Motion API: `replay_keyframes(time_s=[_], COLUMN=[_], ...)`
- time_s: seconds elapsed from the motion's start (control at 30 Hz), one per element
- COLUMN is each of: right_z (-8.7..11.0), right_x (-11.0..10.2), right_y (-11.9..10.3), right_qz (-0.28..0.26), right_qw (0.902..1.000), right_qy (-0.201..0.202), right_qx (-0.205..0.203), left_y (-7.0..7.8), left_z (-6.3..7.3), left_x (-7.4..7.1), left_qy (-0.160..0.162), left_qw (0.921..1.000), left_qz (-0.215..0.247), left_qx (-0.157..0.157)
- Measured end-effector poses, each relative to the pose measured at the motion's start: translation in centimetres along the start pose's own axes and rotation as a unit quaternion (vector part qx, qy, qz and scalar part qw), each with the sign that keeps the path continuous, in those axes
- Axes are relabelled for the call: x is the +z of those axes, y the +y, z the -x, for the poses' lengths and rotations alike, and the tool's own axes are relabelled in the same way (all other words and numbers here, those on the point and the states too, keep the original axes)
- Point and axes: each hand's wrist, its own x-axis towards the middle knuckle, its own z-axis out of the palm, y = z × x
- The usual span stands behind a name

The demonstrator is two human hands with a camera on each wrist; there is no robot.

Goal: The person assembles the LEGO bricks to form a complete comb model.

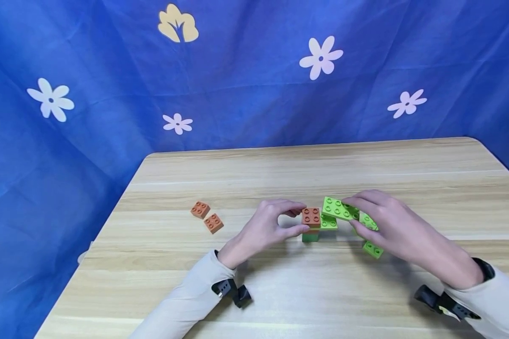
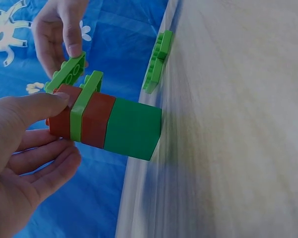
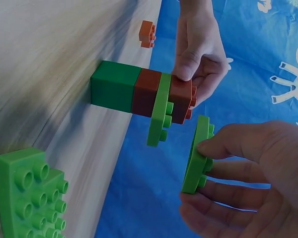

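A small tower stands upright on the table: a dark green block (image 2: 132,130) at the bottom, a reddish-brown brick (image 2: 98,120) over it, a thin light green plate (image 3: 160,109) sticking out to the right, and another reddish-brown brick (image 1: 311,216) on top. My left hand (image 1: 260,226) holds that top brick from the left, thumb on its near side and fingers behind. Between thumb and fingertips, my right hand (image 1: 392,228) pinches a loose light green plate (image 1: 336,208). That plate is tilted, a little above and to the right of the tower, apart from it in the right wrist view.
Two orange-brown bricks lie to the left, one (image 1: 200,209) behind the other (image 1: 214,223). More light green pieces (image 1: 373,249) lie on the wooden table (image 1: 254,174), partly under my right hand. A blue flowered curtain (image 1: 246,70) hangs behind the table.
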Motion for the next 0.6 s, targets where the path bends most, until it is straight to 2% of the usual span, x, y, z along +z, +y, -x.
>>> replay_keyframes(time_s=[0.2, 0.6], right_z=[-0.5, -1.3], right_x=[0.3, 0.7], right_y=[-0.1, -0.4], right_qz=[-0.006, -0.012], right_qw=[0.9998, 0.9995], right_qy=[0.003, -0.018], right_qx=[-0.021, -0.024], left_y=[0.0, 0.0], left_z=[0.0, 0.0], left_x=[0.0, -0.1], left_qy=[-0.005, -0.01], left_qw=[0.9999, 0.9998], left_qz=[0.008, 0.007], left_qx=[-0.003, -0.014])
